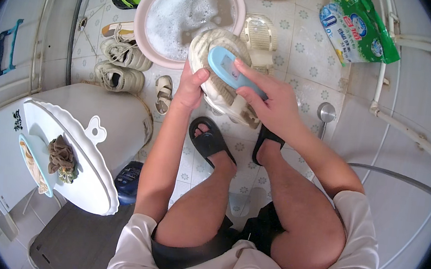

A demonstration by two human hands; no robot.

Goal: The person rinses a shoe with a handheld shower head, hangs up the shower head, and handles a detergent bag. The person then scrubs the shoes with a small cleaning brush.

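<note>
The brush [226, 68] lies against the shoe [217, 89], on the near side of the basin [141, 29], which holds suds [177, 17]. Left of the shoe stand sneakers [128, 78], a sandal [163, 95] between them and it; beyond, to the right, is a bag [359, 31].

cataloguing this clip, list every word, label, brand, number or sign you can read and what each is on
Green package: large printed lettering, which I won't copy out.
White panel at left: bold black characters, likewise not copied; its smaller print is too small to read.
Light blue brush in the right hand: a small mark, too small to read.
</note>
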